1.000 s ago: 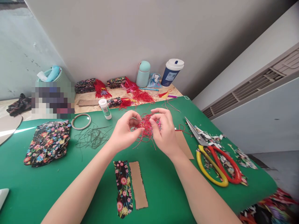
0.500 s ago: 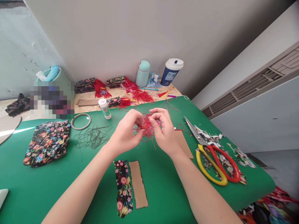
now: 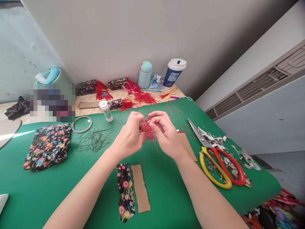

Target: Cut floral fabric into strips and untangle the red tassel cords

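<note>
My left hand (image 3: 132,133) and my right hand (image 3: 164,132) are close together over a tangled heap of red cords (image 3: 150,135) on the green table mat. The left fingers are pinched at the heap's left side, on red cord. My right hand has its fingers curled at the heap's upper right, and the tips are too small to show what they hold. Nearer the body lie a floral fabric strip (image 3: 125,192) and a brown card strip (image 3: 141,188), side by side. A brown card (image 3: 187,144) lies partly behind my right wrist.
Large scissors (image 3: 214,159) lie among fabric scraps on the right. Left are folded floral cloth (image 3: 47,146), dark green cords (image 3: 95,140), a ring (image 3: 81,124) and a glue stick (image 3: 106,111). Behind stand a mint bottle (image 3: 145,74), a blue cup (image 3: 174,73) and tasselled floral bundles (image 3: 86,87).
My right hand has shifted slightly left, closer to my left hand. The left fingers have curled in a little more over the red cords.
</note>
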`<state>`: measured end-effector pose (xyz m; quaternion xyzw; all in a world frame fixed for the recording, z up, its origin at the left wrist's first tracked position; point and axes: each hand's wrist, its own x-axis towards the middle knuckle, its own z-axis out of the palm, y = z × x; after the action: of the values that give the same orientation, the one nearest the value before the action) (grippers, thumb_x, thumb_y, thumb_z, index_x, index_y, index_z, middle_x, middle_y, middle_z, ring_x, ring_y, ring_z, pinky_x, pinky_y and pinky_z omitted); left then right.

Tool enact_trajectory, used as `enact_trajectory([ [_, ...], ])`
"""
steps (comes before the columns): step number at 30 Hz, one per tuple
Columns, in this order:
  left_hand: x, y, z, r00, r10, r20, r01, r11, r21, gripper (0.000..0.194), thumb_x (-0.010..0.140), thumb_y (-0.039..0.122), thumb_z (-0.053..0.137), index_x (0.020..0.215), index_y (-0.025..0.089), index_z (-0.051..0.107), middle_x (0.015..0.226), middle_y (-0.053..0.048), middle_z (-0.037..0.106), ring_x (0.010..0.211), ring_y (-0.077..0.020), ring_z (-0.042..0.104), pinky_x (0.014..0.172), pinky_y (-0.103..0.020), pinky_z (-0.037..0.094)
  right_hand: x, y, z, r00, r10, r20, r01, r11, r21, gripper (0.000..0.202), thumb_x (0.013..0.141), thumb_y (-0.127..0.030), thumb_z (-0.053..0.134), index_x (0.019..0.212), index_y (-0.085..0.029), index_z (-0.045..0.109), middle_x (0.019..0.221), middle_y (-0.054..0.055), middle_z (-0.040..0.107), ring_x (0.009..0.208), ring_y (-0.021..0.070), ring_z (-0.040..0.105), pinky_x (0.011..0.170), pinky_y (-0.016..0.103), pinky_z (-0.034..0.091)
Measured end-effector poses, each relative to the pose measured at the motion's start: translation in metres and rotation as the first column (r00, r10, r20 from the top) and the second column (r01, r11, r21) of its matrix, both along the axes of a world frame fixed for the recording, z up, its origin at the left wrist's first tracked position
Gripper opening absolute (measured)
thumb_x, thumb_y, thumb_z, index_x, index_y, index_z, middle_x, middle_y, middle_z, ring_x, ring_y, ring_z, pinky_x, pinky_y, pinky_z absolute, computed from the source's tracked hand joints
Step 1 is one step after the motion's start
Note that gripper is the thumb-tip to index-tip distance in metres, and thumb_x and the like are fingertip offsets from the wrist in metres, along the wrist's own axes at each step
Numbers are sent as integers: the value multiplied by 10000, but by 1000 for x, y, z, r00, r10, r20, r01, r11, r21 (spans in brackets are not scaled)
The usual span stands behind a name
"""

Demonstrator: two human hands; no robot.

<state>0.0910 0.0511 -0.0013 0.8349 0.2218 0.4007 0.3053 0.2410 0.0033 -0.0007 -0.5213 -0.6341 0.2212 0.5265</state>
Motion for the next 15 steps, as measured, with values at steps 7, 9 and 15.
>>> enact_trajectory([
  [7,-2,6,-6,972,234,0,-234,972,-38,375,701,-5,507,947,225,342,907,2,441,718,-102,534,681,-281,451,0,-7,8,996,79,-50,-77,996,36,152,930,-269,443,809,-220,522,1090,73,521,994,195,545,877,386,454],
  [9,-2,8,-10,961,274,-33,-275,958,-75,352,693,-4,520,911,221,360,856,17,457,700,-102,538,673,-277,444,3,-8,12,993,65,-95,-56,994,99,155,931,-266,437,813,-221,527,1073,66,533,926,178,567,843,372,472],
  [15,3,9,-10,961,222,166,-127,886,-447,313,687,74,626,867,213,411,802,36,510,704,-92,575,684,-249,478,17,4,5,936,-350,31,332,910,248,65,839,-189,579,777,-211,579,894,48,587,873,190,581,747,344,508],
])
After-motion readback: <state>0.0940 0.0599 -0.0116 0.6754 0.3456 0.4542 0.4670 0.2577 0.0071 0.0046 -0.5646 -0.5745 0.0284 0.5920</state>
